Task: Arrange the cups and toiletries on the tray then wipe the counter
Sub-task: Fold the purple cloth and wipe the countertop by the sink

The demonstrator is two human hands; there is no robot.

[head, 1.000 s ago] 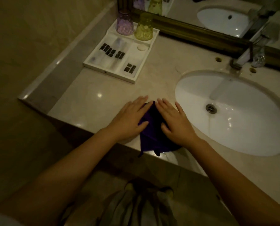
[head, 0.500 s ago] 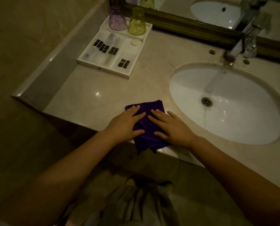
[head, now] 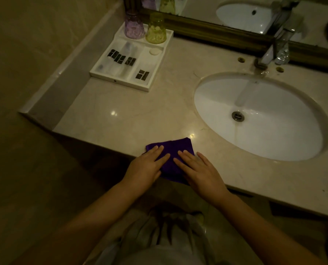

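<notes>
Beige marble counter (head: 132, 119) bearing, at its near edge beside the white oval sink (head: 216, 104), a folded purple cloth (head: 171, 148) overhanging the edge, long axis running front to back, pressed flat under the left hand (head: 146, 167) and right hand (head: 201, 171), fingers extended, side by side.

**Dim bathroom, warm light on marble**

Low, yellowish light over the whole room. The beige marble surface (head: 140, 115) shines with small bright glints. Set into it, a white oval sink (head: 274, 131) with a metal drain (head: 238, 116). A chrome faucet (head: 274, 50) stands behind the sink. Along the back, a mirror (head: 226, 8) in a dark gold frame. Tan wall (head: 35, 35) at left.
</notes>
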